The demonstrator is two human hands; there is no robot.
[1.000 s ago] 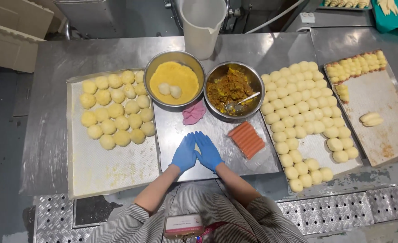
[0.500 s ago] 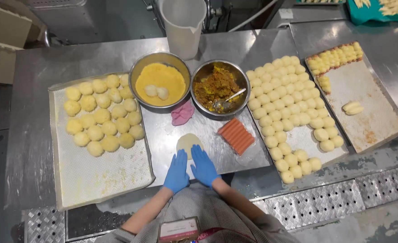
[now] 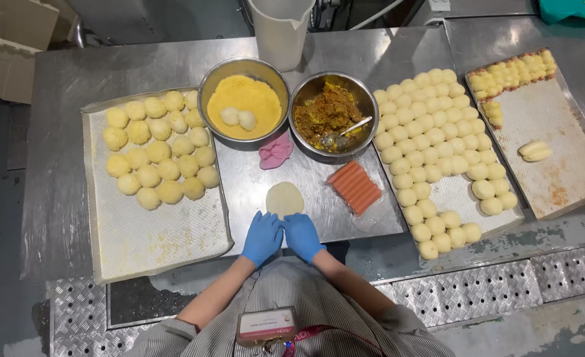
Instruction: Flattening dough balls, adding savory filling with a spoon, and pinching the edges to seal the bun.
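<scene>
item one: my left hand, blue-gloved, lay low in the middle of the frame, fingers together and flat on the steel sheet, holding nothing. item two: my right hand, also blue-gloved, lay just beside it, the two touching at the inner edges, fingers together, likewise empty. item three: flattened dough disc, pale and round, lay on the sheet just above both hands, close to the fingertips; i could not tell whether they touched it. item four: pack of sausages, right of the disc. item five: pink scraper, above the disc. item six: bowl of yellow crumbs, upper middle, two dough balls in it. item seven: bowl of brown filling, to its right, with a spoon leaning inside. item eight: left tray with crumbed balls grouped at its upper end. item nine: plain dough balls, in rows at the right. item ten: white jug at the top edge, on the tabletop.
</scene>
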